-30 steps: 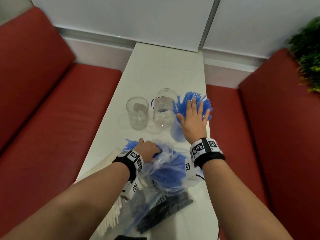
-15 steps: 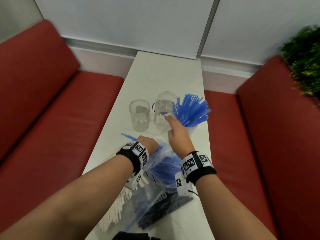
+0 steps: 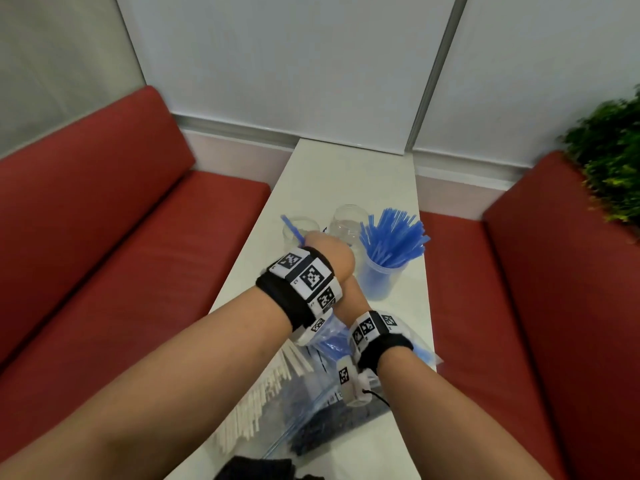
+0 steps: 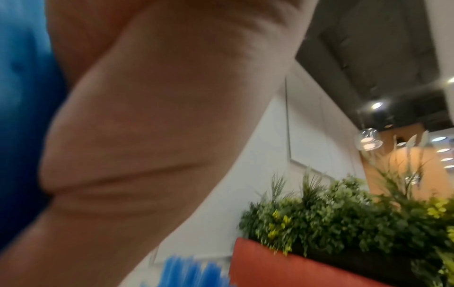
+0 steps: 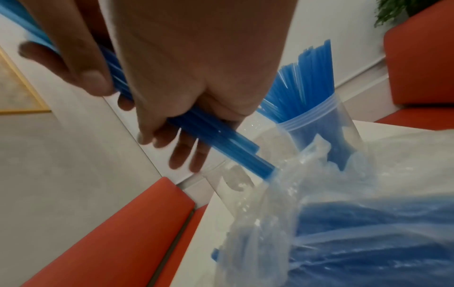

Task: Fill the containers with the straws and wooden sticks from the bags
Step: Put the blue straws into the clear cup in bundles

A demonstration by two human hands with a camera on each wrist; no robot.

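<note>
Gripping blue straws [image 5: 221, 139], straight, translucent | left hand [image 3: 329, 251] fingers curled round them | right hand [image 5: 196, 58] fingers wrapped round too

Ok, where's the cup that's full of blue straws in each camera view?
Head: the cup stands right of centre on the table.
Left wrist: only its blurred straw tips show, at the bottom edge.
Right wrist: the cup is right of centre, behind the bag.
Shared landmark: the plant, on the right in every view.
</note>
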